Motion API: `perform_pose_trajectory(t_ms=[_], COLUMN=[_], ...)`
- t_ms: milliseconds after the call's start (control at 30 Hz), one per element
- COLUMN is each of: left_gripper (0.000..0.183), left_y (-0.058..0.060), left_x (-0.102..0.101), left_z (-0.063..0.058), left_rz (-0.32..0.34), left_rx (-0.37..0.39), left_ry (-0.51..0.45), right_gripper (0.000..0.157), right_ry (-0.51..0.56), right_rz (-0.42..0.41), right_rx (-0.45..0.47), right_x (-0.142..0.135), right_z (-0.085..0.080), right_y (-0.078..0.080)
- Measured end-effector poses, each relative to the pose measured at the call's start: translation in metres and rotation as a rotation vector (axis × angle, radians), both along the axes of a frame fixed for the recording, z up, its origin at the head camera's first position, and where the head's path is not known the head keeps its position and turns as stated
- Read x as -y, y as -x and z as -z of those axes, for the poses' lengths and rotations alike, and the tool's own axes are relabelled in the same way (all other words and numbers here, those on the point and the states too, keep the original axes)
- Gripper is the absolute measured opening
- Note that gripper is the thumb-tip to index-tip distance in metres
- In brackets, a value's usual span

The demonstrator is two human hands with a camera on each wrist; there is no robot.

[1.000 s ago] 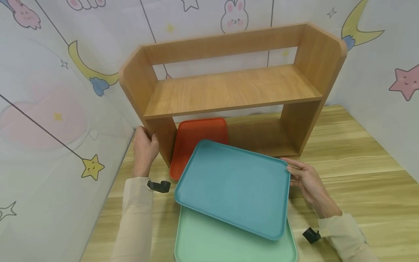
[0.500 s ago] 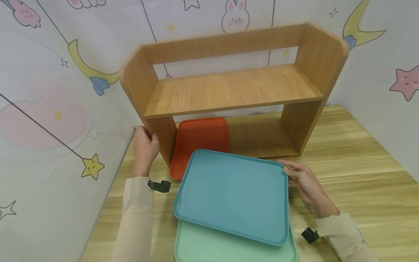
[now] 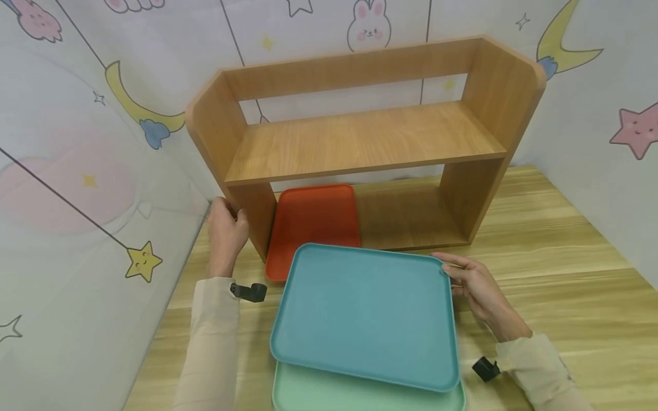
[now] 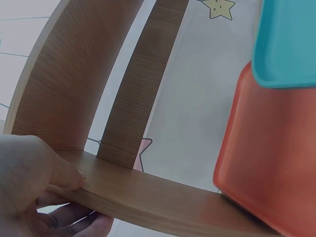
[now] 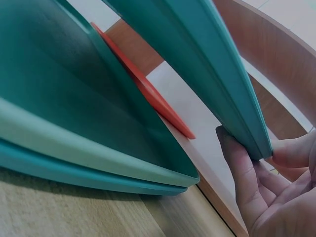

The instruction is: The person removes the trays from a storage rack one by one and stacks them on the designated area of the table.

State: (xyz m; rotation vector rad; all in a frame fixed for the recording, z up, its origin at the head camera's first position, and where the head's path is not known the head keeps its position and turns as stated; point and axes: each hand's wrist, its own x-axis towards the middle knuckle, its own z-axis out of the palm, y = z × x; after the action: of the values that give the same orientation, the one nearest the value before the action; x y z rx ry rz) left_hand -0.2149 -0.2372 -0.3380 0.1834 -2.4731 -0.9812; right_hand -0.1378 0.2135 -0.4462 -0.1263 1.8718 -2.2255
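My right hand [image 3: 481, 288] pinches the far right corner of a blue tray [image 3: 365, 317], thumb on top and fingers beneath. In the right wrist view this tray hangs tilted above a mint green tray [image 5: 94, 148], with a gap between them. Under the green one lies another teal tray [image 5: 98, 180], its edge showing. My left hand [image 3: 227, 235] grips the left side panel of a wooden two-tier shelf [image 3: 365, 140]; in the left wrist view the thumb and curled fingers lie on either side of the board. A red tray [image 3: 315, 220] lies in the shelf's lower left, its front sticking out.
The shelf stands on a wood-grain table [image 3: 555, 274] near a patterned cloth backdrop [image 3: 308, 34]. Another cloth wall [image 3: 77, 228] rises close by the left arm. Bare tabletop extends to the right of the shelf.
The blue tray has moved toward me and turned slightly, now covering more of the green tray. My right hand has shifted a little left with it. The left hand stays on the shelf.
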Motion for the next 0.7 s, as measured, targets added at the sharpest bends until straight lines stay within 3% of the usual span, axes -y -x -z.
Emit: perform_pose_trajectory(t_ms=[267,700], left_gripper=[0.020,0.022], left_y=[-0.0001,0.0006], left_x=[0.0001,0.0006], left_z=[0.0003,0.0012], left_rz=[0.005,0.003], left_rx=[-0.017,-0.011], left_ry=[0.001,-0.008], right_gripper=[0.036,0.047], right_ry=[-0.032,-0.044], right_rz=[-0.014,-0.107], right_rx=[0.014,0.019], right_x=[0.0006,-0.0004], right_z=[0.0001,0.0016], right_y=[0.0006,0.0007])
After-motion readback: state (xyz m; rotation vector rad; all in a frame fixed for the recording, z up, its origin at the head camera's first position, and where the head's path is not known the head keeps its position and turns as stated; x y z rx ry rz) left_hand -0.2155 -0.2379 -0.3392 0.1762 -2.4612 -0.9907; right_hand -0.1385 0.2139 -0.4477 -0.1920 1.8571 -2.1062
